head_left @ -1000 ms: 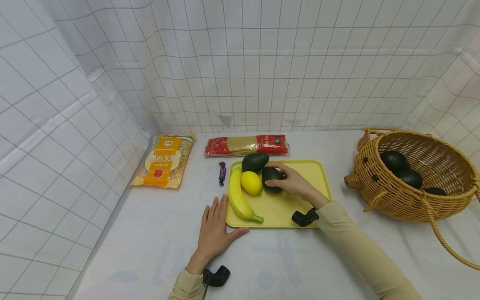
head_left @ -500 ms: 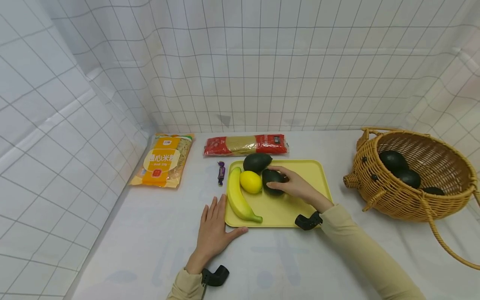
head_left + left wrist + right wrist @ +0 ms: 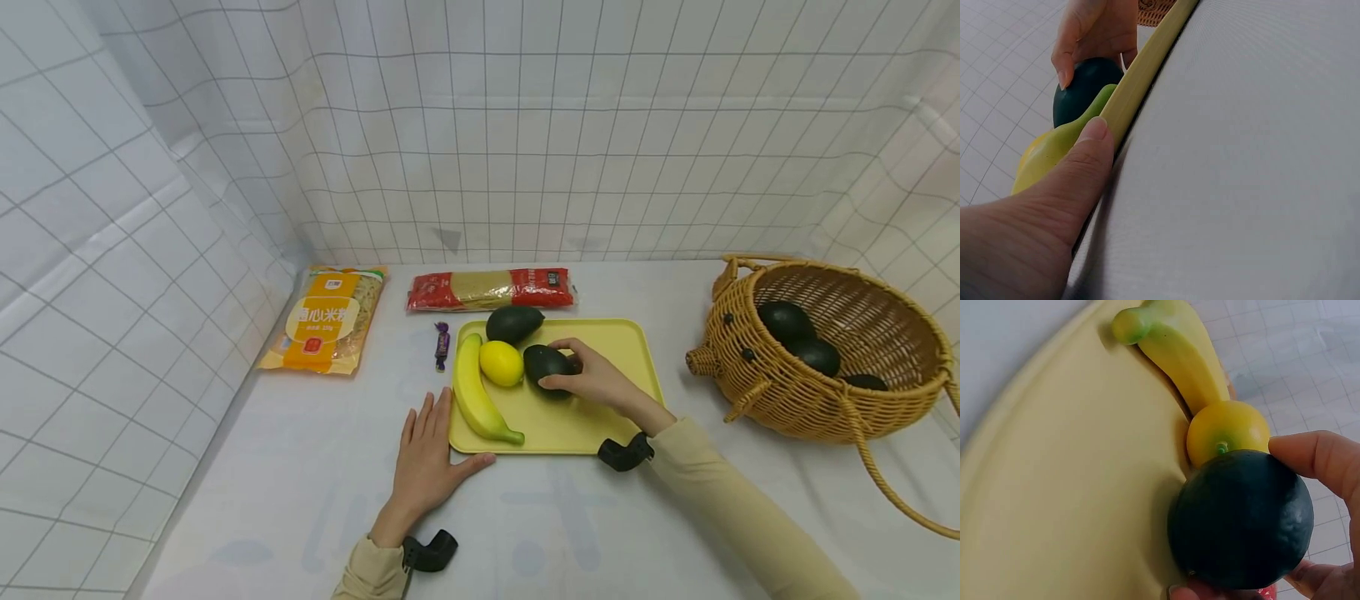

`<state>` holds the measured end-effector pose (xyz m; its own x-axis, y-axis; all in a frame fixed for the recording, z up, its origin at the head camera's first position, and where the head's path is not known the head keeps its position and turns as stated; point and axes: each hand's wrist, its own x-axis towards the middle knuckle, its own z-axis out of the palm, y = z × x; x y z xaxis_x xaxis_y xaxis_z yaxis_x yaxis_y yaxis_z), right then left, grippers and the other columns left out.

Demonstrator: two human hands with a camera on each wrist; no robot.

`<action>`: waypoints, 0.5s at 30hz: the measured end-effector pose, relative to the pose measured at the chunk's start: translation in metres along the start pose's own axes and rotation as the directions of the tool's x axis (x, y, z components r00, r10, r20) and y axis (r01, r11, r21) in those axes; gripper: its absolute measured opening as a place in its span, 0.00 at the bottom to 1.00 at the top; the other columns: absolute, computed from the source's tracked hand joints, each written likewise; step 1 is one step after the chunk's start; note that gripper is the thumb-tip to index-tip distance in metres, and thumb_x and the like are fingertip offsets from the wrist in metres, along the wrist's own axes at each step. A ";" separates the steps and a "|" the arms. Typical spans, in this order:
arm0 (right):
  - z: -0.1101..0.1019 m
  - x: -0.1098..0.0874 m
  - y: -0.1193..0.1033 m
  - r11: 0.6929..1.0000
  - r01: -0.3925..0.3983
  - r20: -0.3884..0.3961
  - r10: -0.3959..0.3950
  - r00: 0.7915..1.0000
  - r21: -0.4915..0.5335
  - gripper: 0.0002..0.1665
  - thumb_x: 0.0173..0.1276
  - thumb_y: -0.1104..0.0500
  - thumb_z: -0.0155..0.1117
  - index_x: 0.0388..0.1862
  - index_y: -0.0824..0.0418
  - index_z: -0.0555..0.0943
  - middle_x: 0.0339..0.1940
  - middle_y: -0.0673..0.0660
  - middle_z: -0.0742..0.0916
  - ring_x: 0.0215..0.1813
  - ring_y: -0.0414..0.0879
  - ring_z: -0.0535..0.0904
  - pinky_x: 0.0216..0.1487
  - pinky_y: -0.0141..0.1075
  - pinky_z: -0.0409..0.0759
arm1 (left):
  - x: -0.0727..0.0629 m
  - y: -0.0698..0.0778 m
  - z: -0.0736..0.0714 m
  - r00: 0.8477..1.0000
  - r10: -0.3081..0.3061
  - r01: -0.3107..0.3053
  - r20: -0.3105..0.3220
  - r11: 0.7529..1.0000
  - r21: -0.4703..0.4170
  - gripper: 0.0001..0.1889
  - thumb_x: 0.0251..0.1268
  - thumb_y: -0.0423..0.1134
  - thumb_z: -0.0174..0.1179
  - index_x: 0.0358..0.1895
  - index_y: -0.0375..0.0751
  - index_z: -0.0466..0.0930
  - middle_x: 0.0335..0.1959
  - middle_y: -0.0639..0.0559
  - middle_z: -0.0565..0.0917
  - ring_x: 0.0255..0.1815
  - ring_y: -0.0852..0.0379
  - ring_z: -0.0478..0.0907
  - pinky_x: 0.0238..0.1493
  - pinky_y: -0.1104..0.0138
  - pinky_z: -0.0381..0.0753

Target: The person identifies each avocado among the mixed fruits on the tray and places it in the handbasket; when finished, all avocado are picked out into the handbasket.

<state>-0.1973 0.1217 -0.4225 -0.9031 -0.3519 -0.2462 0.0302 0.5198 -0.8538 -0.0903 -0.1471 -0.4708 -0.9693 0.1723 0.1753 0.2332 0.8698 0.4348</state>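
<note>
My right hand (image 3: pixel 600 379) has its thumb and fingers curled round a dark green avocado (image 3: pixel 547 369) on the yellow tray (image 3: pixel 585 433). In the right wrist view that avocado (image 3: pixel 1241 519) sits low over the tray, right at the lemon (image 3: pixel 1229 428). A second avocado (image 3: pixel 514 323) lies at the tray's back edge, behind the lemon (image 3: pixel 502 363). Along the left side of the tray stretches a banana (image 3: pixel 480 400). My left hand (image 3: pixel 427 467) lies flat with fingers straight at the tray's front left corner; in the left wrist view its thumb (image 3: pixel 1085 150) touches the rim.
A wicker pig-shaped basket (image 3: pixel 795 400) with several avocados (image 3: pixel 787 322) stands at the right. Behind the tray lies a red noodle packet (image 3: pixel 491 290). A purple-wrapped candy (image 3: pixel 442 346) is left of the tray, and an orange pasta bag (image 3: pixel 324 323) farther left.
My right hand has shifted slightly right and toward me, and the avocado in it has turned and moved a little right. My left hand has stayed in place.
</note>
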 end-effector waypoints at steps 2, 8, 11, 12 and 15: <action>0.000 -0.002 0.001 1.000 0.000 0.002 0.000 1.000 0.002 0.41 0.57 0.43 0.71 0.66 0.52 0.67 0.53 0.61 0.77 0.49 0.54 0.73 0.45 0.42 0.73 | 0.000 0.000 0.000 1.000 -0.001 0.001 0.004 1.000 0.005 0.58 0.51 0.67 0.62 0.74 0.31 0.46 0.72 0.38 0.58 0.74 0.43 0.46 0.70 0.49 0.39; 0.001 -0.008 0.006 1.000 0.003 0.015 -0.003 1.000 -0.004 0.40 0.57 0.42 0.70 0.66 0.51 0.67 0.55 0.61 0.76 0.50 0.54 0.72 0.46 0.42 0.72 | 0.000 0.000 0.000 1.000 -0.013 0.013 0.015 1.000 0.001 0.58 0.50 0.67 0.62 0.75 0.33 0.45 0.72 0.39 0.57 0.74 0.45 0.44 0.71 0.52 0.36; -0.001 -0.011 0.006 1.000 0.012 0.017 -0.012 1.000 -0.013 0.41 0.57 0.42 0.70 0.67 0.51 0.67 0.56 0.62 0.75 0.51 0.55 0.71 0.45 0.42 0.72 | 0.000 -0.001 0.000 1.000 -0.013 0.013 0.015 1.000 0.000 0.58 0.50 0.68 0.62 0.75 0.33 0.45 0.72 0.39 0.57 0.74 0.45 0.44 0.71 0.51 0.36; -0.001 -0.013 0.006 1.000 0.012 0.013 -0.012 1.000 -0.013 0.41 0.57 0.42 0.70 0.67 0.51 0.67 0.56 0.62 0.75 0.50 0.55 0.71 0.45 0.42 0.72 | 0.000 -0.001 0.000 1.000 -0.012 0.012 0.015 1.000 0.001 0.58 0.50 0.68 0.62 0.75 0.33 0.45 0.73 0.39 0.57 0.75 0.45 0.44 0.71 0.51 0.36; -0.004 -0.016 0.006 1.000 0.022 0.005 -0.021 1.000 -0.007 0.41 0.57 0.42 0.70 0.67 0.50 0.67 0.55 0.63 0.74 0.50 0.56 0.71 0.44 0.42 0.73 | 0.000 -0.001 0.001 1.000 -0.013 0.013 0.015 1.000 0.004 0.59 0.50 0.68 0.62 0.75 0.33 0.45 0.73 0.39 0.56 0.75 0.45 0.43 0.71 0.52 0.36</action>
<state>-0.1842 0.1340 -0.4215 -0.9016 -0.3665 -0.2299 0.0078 0.5175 -0.8557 -0.0905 -0.1473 -0.4717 -0.9733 0.1680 0.1565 0.2205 0.8737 0.4337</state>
